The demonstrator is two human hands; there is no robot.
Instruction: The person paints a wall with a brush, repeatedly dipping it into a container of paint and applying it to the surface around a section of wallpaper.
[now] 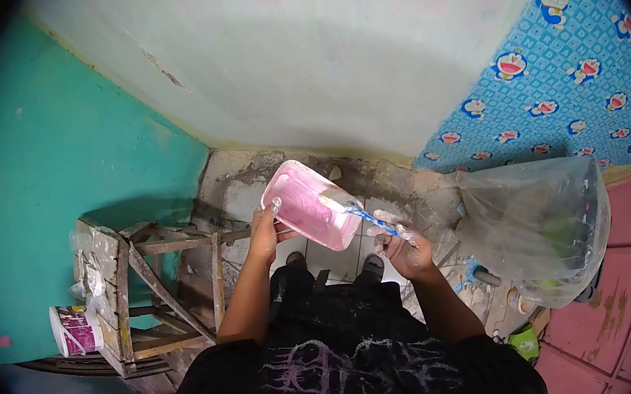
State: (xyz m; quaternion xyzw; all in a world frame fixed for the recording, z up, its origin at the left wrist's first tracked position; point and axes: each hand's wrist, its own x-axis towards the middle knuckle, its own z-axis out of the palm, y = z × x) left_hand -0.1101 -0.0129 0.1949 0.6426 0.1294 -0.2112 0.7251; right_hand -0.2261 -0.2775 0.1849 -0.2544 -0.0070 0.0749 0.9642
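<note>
My left hand (264, 233) grips the left rim of a pink plastic tub (278, 189), thumb over the edge, and holds it up in front of my body. Wet pinkish-white paint (304, 202) coats the tub's inside. Between the fingers of my right hand (405, 245) is a paintbrush (380, 222) with a blue-and-white handle. Its pale head reaches over the tub's right side, overlapping the paint in this view. White smears cover the fingers of my right hand.
A paint-stained wooden stand (122, 294) is at left, beside a purple-and-white bucket (77, 330). At right, clear plastic sheeting (538, 231) bulges near a pink panelled surface (613, 319). Ahead rise a pale wall (302, 67), a green wall (79, 145) and blue cartoon wallpaper (550, 88).
</note>
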